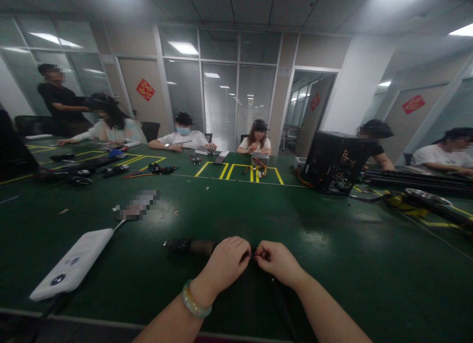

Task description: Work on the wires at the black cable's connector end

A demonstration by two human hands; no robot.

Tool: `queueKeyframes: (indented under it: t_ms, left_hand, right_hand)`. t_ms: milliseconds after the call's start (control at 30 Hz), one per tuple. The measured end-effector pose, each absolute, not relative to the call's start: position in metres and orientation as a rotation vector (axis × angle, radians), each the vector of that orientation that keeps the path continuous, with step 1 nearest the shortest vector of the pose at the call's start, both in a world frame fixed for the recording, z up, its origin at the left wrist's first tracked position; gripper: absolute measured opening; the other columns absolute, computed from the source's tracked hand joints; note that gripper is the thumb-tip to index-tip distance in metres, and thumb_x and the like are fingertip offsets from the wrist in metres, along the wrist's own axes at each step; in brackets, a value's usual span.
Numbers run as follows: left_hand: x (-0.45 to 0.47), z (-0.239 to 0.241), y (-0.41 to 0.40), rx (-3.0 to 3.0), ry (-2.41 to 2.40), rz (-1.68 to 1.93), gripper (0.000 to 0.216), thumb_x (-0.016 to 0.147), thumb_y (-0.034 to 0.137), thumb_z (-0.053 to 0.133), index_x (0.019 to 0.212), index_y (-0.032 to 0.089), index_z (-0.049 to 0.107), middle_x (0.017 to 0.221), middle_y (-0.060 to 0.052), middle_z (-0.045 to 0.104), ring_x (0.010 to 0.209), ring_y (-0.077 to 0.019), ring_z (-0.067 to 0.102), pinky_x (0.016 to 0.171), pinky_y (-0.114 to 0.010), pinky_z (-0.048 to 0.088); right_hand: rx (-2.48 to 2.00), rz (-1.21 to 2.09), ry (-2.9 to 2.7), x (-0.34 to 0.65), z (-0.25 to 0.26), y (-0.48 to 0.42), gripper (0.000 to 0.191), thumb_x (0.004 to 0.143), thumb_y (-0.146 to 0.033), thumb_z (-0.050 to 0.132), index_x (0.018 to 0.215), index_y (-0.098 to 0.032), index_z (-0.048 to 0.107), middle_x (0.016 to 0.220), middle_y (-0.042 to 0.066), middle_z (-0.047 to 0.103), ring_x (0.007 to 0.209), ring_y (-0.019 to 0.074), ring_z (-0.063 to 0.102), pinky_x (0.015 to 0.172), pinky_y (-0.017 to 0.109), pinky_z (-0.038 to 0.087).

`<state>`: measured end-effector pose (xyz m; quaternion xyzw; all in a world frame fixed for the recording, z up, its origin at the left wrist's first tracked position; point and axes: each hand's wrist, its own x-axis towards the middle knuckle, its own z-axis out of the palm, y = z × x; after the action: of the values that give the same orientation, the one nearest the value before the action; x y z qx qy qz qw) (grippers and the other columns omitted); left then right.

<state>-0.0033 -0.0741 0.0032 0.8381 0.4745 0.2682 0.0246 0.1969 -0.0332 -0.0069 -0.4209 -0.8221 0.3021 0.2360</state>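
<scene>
Close together over the green table [148, 293], my left hand [229, 260] and my right hand [276, 261] both have their fingers pinched. A tiny dark piece shows between the fingertips; its kind is too small to make out. Behind my left hand lies a dark cylindrical tool [197, 247] with a metal tip pointing left, its right part hidden by that hand. A thin black strip or cable [281, 303] runs from below my right hand toward the table's front edge. On my left wrist is a pale green bangle [195, 299].
At left lies a white device [72, 264] with a cable to a blurred flat object [138, 205]. A black computer case [336, 160] stands at the back right. Dark cables [158, 168] lie at the back left. Several people sit across the table; another stands at far left.
</scene>
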Motion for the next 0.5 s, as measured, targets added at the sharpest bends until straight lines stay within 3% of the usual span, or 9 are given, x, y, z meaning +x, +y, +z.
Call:
queueKeyframes:
  t_ms: [233,500]
  left_hand:
    - [-0.0023,0.0085,-0.0765,2.659,1.441,0.899,0.01,0.084,0.013,0.06,0.088,0.021,0.058,0.101,-0.003,0.063,0.102,-0.0214,0.056,0.102,-0.042,0.037]
    - [-0.0034,0.0055,-0.0737,2.609,1.481,0.759,0.009,0.087,0.015,0.06,0.091,0.022,0.057,0.093,0.0,0.062,0.09,-0.0187,0.057,0.081,-0.032,0.043]
  right_hand:
    - [-1.178,0.825,-2.253,0.196,-0.0052,-0.0337,0.004,0.082,-0.019,0.063,0.081,-0.019,0.067,0.069,-0.003,0.064,0.06,0.0119,0.055,0.054,0.02,0.036]
    - [-1.172,0.819,-2.255,0.1968,-0.0115,-0.0308,0.004,0.082,-0.021,0.064,0.081,-0.019,0.066,0.066,-0.003,0.062,0.059,0.0114,0.055,0.053,0.019,0.035]
